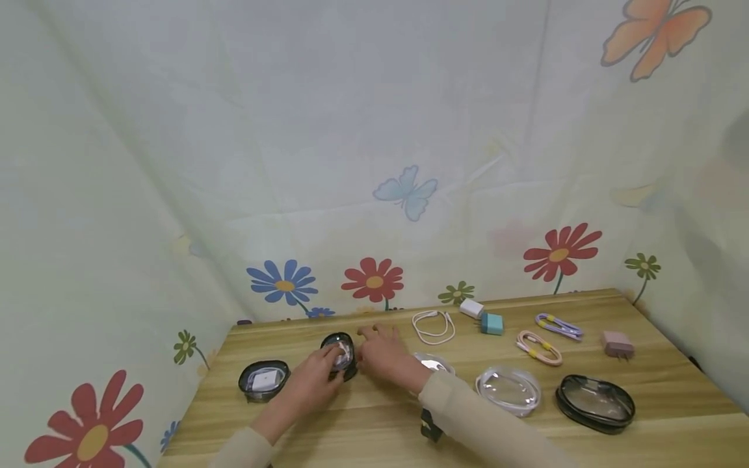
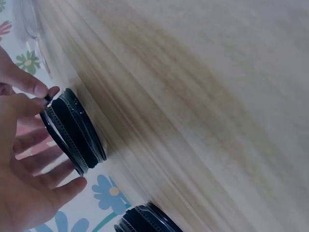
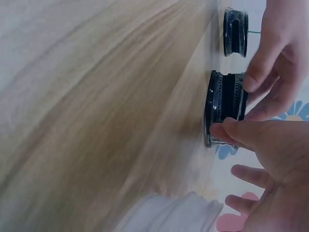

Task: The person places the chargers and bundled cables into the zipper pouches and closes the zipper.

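Observation:
An oval zip case (image 1: 350, 372) with a clear lid and black zipped sides stands on the wooden table, left of the middle. Through its lid some pale contents show, too small to make out. My left hand (image 1: 316, 380) rests over the case, its fingers extended along the lid in the left wrist view. From the right side of the case, my right hand (image 1: 386, 356) pinches the zipper pull (image 2: 48, 98) between thumb and finger. The right hand's other fingers spread away from the case in the right wrist view.
Left stands a similar black case (image 1: 244, 391) holding a white charger. Right lie white-edged clear cases (image 1: 508, 390), another black case (image 1: 597, 406), a white cable (image 1: 430, 342), white (image 1: 471, 308), teal (image 1: 491, 324) and pink (image 1: 617, 344) chargers, and purple (image 1: 558, 326) and peach (image 1: 538, 348) cables.

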Demonstrator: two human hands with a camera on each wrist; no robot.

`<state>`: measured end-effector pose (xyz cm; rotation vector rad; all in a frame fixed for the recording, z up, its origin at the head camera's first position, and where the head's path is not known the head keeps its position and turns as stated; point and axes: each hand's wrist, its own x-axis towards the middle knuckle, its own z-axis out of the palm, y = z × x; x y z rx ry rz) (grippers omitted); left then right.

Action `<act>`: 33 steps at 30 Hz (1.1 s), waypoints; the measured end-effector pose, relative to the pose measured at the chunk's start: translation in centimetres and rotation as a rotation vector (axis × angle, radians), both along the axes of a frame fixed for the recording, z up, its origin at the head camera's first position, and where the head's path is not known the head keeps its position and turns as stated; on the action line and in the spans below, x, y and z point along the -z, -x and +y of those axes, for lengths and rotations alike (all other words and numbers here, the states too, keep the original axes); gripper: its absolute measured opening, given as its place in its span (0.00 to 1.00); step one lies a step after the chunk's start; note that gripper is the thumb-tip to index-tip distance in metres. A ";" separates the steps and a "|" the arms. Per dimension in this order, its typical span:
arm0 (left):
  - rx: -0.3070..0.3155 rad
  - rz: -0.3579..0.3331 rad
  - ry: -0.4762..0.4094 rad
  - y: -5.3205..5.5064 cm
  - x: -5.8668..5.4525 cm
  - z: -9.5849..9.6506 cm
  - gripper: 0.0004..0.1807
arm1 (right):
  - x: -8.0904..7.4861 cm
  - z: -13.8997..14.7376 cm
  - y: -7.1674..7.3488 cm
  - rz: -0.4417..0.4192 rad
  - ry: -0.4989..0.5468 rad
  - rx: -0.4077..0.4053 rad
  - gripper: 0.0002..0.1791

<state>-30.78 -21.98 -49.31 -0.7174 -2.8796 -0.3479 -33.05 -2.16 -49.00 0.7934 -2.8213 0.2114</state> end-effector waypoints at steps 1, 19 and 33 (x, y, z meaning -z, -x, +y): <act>-0.021 0.012 -0.003 0.1 0.0 0.1 0.24 | 0.0 0.1 0.0 -0.005 0.006 -0.006 0.06; -0.230 0.124 0.110 1.6 0.5 3.9 0.27 | -1.6 4.3 -0.8 -0.004 -0.034 -0.016 0.27; 0.018 0.064 0.055 -0.3 -1.0 1.2 0.24 | -2.4 7.0 -2.1 -0.060 0.002 -0.044 0.29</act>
